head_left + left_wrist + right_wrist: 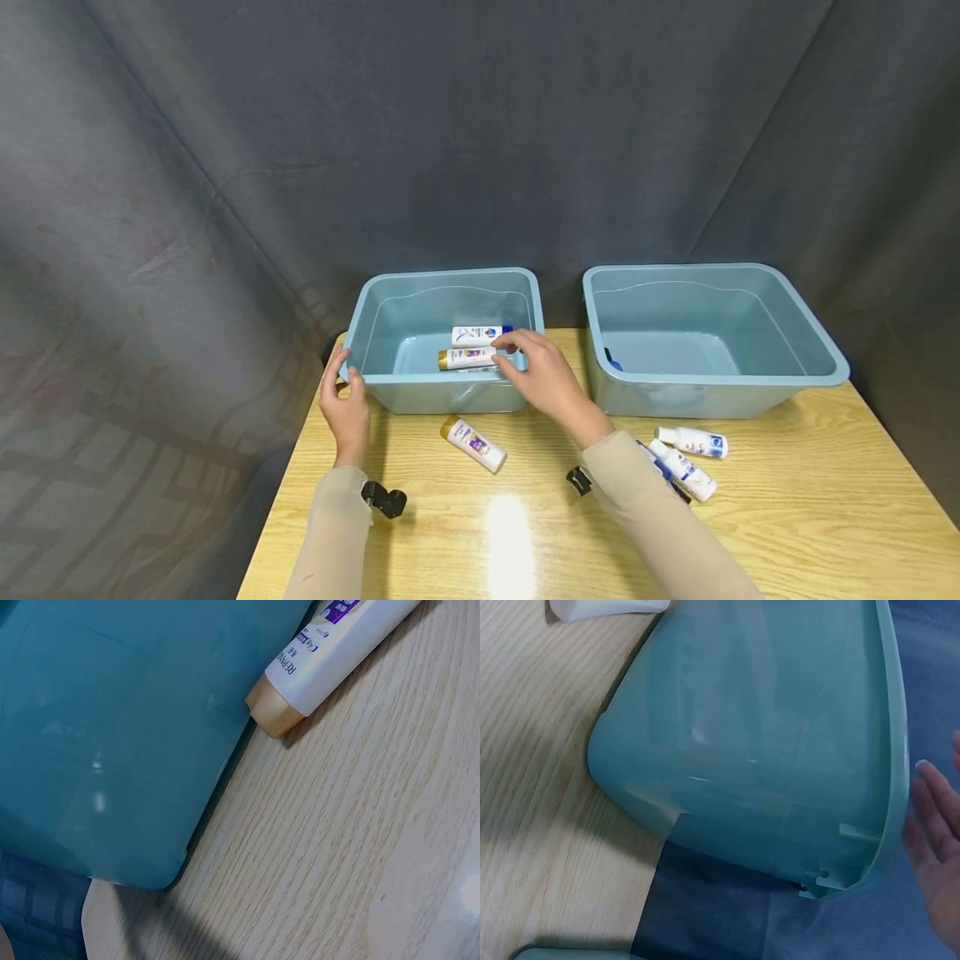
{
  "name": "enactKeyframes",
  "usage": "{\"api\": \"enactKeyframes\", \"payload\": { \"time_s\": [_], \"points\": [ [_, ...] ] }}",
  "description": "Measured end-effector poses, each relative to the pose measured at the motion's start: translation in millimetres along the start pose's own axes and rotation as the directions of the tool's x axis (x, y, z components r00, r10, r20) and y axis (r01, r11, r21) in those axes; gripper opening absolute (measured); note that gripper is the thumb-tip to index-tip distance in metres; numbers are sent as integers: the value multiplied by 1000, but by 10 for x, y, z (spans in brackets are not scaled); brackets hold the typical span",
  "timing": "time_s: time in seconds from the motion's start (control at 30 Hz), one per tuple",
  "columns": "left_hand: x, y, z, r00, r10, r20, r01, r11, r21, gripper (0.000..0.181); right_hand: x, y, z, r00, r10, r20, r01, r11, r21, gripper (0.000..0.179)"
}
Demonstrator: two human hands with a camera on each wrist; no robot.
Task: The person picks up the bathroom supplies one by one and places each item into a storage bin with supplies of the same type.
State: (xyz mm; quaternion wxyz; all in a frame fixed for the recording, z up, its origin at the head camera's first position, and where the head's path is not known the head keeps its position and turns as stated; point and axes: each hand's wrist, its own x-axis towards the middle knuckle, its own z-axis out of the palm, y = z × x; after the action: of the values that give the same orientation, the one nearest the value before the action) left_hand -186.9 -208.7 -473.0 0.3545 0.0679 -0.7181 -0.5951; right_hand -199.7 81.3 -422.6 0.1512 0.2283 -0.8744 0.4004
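Slim white plastic bottle with a gold cap and purple label (467, 357): it lies just ahead of the right hand's (543, 371) fingertips, inside the pale blue rectangular plastic bin (420, 397), gold cap pointing away from that hand. The thumb and fingers bracket its uncapped end; whether they pinch it or merely touch it, I cannot tell. Just beyond it from the hand lies a white plastic bottle with a blue cap (475, 336).

The left hand (348, 412) is loosely spread, thumb apart from fingers, at the bin's near left corner; whether it touches the rim is unclear.

The bottle should prove light enough for one hand, though any contents would add weight. Its smooth walls probably give a little when squeezed and could slip under a fingertip hold, so the end at the right hand offers a poor lever. A firmer hold would be thumb and fingers across the middle of the body, where the weight should balance. The stiffer cap is a fair second choice. Breakage seems unlikely. A matching gold-capped white bottle (474, 444) lies on the wooden table (435, 533), between the forearms, and should handle alike.
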Motion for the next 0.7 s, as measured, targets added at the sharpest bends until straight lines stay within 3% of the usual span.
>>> {"api": "enactKeyframes", "payload": {
  "time_s": [0.43, 0.7],
  "points": [
    [6, -1, 1, 1000, 25, 4, -25, 1000, 11, 33, -155, -116, -68, 989, -110, -99, 111, 994, 6, 17],
    [1, 5, 8, 1000, 22, -15, -21, 1000, 6, 33, -279, -141, 36, 950, -199, -240, 215, 976, 43, 17]
  ]
}}
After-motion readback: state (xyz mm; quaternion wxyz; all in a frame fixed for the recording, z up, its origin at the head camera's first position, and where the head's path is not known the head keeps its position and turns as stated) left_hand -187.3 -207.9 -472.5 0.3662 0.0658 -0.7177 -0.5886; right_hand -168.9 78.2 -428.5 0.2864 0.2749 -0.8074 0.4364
